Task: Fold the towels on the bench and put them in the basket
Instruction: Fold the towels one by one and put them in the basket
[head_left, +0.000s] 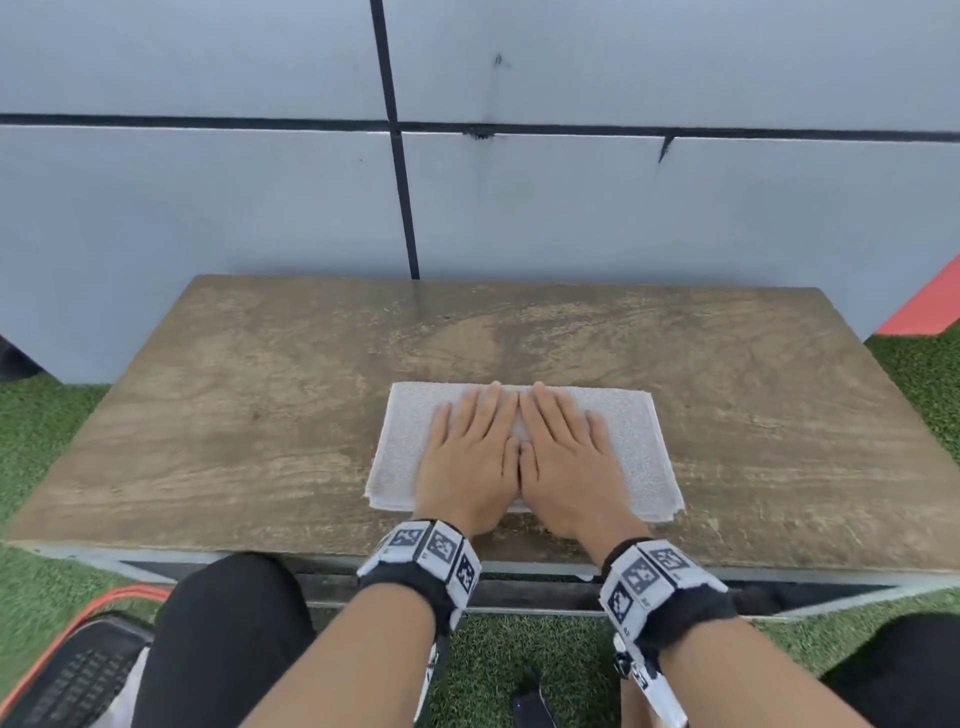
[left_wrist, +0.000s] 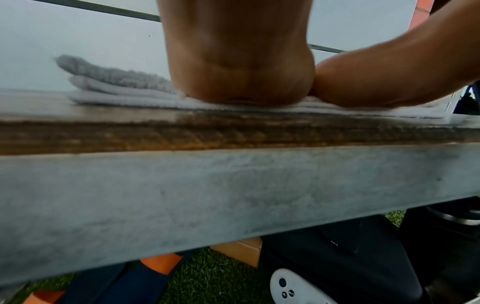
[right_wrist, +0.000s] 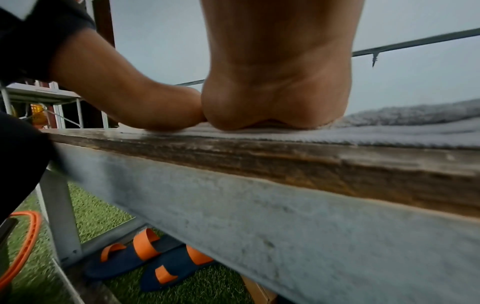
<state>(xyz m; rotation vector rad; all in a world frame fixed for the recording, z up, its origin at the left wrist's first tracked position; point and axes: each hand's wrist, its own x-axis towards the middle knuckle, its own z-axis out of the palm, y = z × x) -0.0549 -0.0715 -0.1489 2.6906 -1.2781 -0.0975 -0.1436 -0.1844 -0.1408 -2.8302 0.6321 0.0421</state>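
Note:
A white towel (head_left: 631, 441), folded into a thick rectangle, lies near the front middle of the wooden bench (head_left: 260, 415). Both my hands press flat on it, side by side, fingers straight and pointing away from me. My left hand (head_left: 470, 447) covers the towel's middle left, my right hand (head_left: 566, 447) its middle right, thumbs touching. In the left wrist view the heel of my left hand (left_wrist: 241, 78) sits on the stacked towel layers (left_wrist: 116, 86). The right wrist view shows my right hand (right_wrist: 275, 92) pressing the towel (right_wrist: 415, 125). A basket (head_left: 88, 654) with an orange rim stands at lower left.
A grey panelled wall (head_left: 208, 197) rises right behind the bench. Green artificial grass (head_left: 41, 441) surrounds it. Sandals (right_wrist: 145, 259) with orange straps lie under the bench. My knees in black (head_left: 228, 623) are at the bench's front edge.

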